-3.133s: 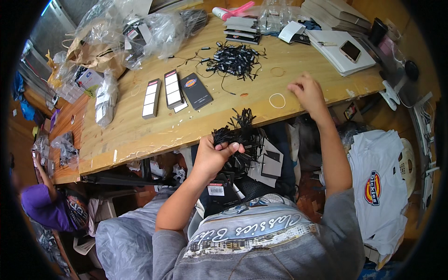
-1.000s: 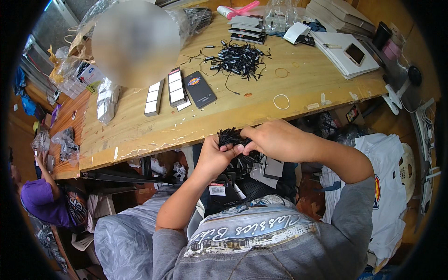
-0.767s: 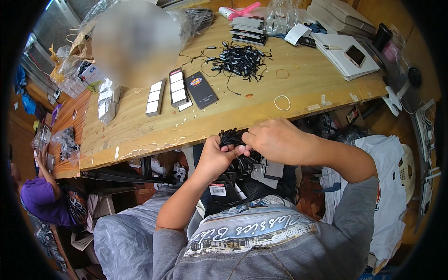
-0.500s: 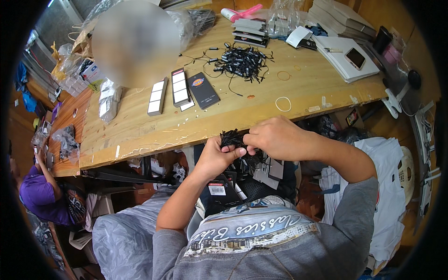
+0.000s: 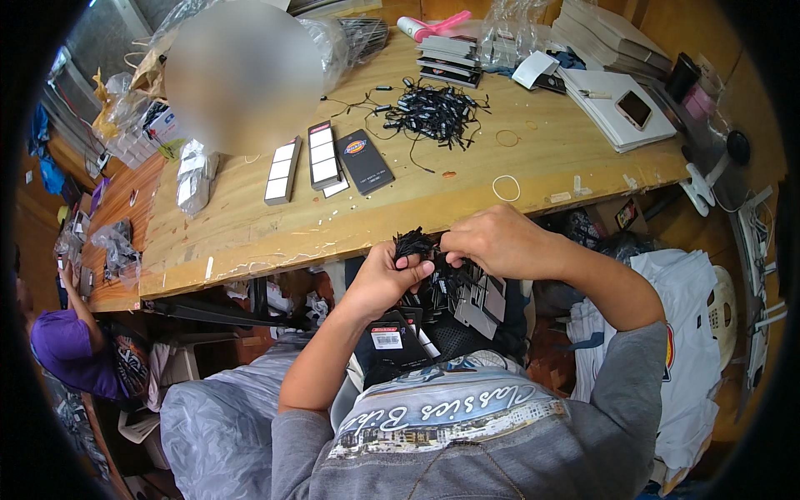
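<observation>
Just below the table's front edge, my left hand [image 5: 383,279] is closed round a bunch of black tag strings [image 5: 412,243], their ends sticking up above the fist. Close beside it on the right, my right hand [image 5: 492,242] pinches with thumb and fingers at black string from that bunch; its fingertips are partly hidden. Black strings and hang tags [image 5: 482,310] hang below the hands over my lap. Black tags with a white barcode label [image 5: 387,337] lie nearer my body. A tangled pile of black tag strings [image 5: 435,114] rests on the table beyond.
The wooden table [image 5: 467,196] holds stacks of tags [image 5: 322,156], a dark card [image 5: 364,162], a stack of cards [image 5: 450,58], rubber bands and a phone [image 5: 634,108] on white paper. White shirts [image 5: 683,350] lie right. A person in purple [image 5: 77,350] sits left.
My right hand has shifted slightly right, widening the gap from my left hand. More of the hanging strings and tags shows below. The person at the left has leaned down.
</observation>
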Demonstrator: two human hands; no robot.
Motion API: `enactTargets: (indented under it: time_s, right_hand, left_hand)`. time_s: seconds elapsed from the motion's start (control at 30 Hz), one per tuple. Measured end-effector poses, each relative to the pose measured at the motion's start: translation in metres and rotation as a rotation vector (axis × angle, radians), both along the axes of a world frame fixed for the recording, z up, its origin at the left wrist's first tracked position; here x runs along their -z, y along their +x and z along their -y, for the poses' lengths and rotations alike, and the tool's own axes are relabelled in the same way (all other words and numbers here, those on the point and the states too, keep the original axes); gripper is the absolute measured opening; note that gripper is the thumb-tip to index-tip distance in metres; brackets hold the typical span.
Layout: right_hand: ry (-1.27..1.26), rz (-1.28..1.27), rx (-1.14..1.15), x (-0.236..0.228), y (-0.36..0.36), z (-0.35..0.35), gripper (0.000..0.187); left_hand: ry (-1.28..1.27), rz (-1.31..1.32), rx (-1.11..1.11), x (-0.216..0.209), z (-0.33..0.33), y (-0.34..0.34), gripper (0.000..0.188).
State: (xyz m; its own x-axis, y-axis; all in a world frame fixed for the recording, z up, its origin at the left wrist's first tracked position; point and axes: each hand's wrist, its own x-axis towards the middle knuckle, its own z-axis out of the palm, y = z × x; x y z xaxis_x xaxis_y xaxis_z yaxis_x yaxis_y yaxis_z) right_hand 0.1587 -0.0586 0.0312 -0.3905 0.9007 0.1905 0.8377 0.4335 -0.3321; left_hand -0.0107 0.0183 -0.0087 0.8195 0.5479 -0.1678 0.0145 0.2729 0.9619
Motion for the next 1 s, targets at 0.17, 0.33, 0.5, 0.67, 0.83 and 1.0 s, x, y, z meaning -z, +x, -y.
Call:
enactTargets:
  time_s: [0.17,0.33,0.5,0.67,0.83,1.0]
  right_hand:
    - [0.094,-0.038,-0.008,0.0021,0.0,0.0006,0.011]
    - [0.079,-0.037,-0.006,0.0028,0.0024,0.0028,0.011]
    - [0.093,-0.017,-0.011,0.0019,0.0013,0.0037,0.012]
    - [0.118,-0.02,-0.033,0.0039,0.0048,0.0039,0.019]
    - [0.211,-0.052,-0.05,0.0074,0.0053,0.0028,0.012]
    - [0.179,-0.023,-0.038,0.0064,0.0069,0.0036,0.01]
  left_hand:
    - [-0.022,0.003,-0.074,0.0042,0.0006,-0.0013,0.032]
    - [-0.003,0.006,-0.085,0.0035,0.0016,0.0002,0.034]
    - [0.017,-0.045,-0.129,0.0026,0.0016,0.0031,0.034]
    - [-0.003,0.017,-0.2,0.0053,0.0008,0.0018,0.034]
    - [0.002,0.026,-0.173,0.0055,-0.0008,0.0008,0.033]
    - [0.241,-0.038,-0.138,0.002,0.0014,-0.0001,0.025]
